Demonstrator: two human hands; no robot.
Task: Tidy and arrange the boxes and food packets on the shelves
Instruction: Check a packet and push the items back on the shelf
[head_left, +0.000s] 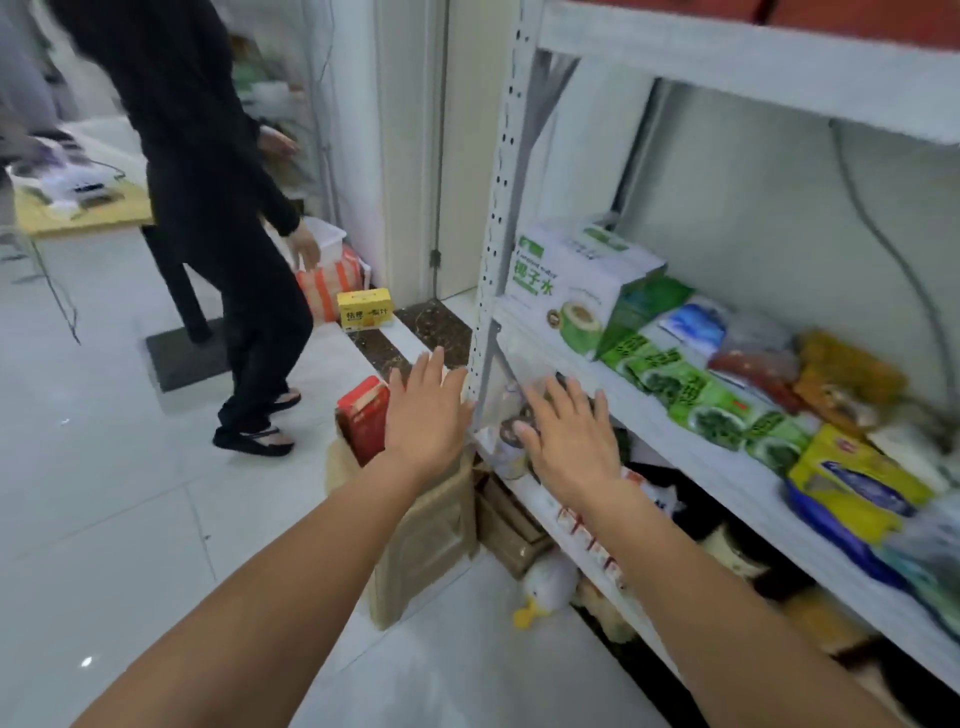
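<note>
A white metal shelf unit (566, 358) fills the right side. On its middle shelf stand a white and green box (571, 280), a row of green food packets (691, 389), and yellow and blue packets (852, 483) nearer me. My left hand (426, 410) hovers with straight fingers beside the shelf's front post, holding nothing. My right hand (566, 431) is spread flat in front of the lower shelf, over a small can (511, 452). A red box (363, 415) stands on brown cardboard (426, 535) just left of my left hand. The lower shelf is dark and partly hidden.
A person in black (218, 208) walks across the tiled floor at the left. A yellow box (365, 308) sits on the floor by the door frame, with a striped bag (327, 280) behind it. A white duck toy (545, 587) lies under the shelves. A wooden table (78, 208) stands far left.
</note>
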